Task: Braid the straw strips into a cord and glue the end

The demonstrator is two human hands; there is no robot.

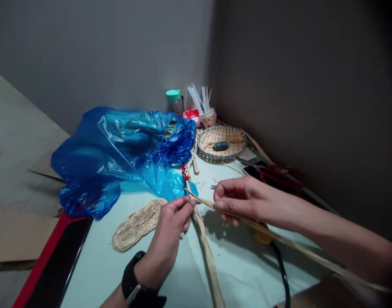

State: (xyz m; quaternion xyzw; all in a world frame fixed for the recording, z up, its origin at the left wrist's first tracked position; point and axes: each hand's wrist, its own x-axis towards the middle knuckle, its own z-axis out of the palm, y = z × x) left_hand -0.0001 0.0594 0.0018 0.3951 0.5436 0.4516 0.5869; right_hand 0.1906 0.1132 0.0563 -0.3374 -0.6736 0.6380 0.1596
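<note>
The left hand [170, 233] pinches the end of a pale straw strand [211, 261] between thumb and fingertips, closed tightly on it, a black watch [133, 280] on its wrist. Just to its right, the right hand [243, 199] grips a second, thinner strand [298, 248] between thumb and forefinger, clenched around it; this strand runs back past the forearm toward the lower right edge. The 2 strands meet between the hands, just above the pale green table [247, 273].

Touching the left hand's knuckles on the far left side lies a flat oval woven mat [134, 226]. Beyond the grip, a crumpled blue plastic bag [119, 154] sits on the table, with a braided cord with red marks [187, 171] leading away from the hands past its edge. Farther back and to the right stands a round woven tray [221, 143] holding a small dark spool [220, 146]. Behind it are a green-capped jar [174, 100] and a cup of white sticks [206, 112]. Red-handled scissors [275, 176] lie just beyond the right hand.
</note>
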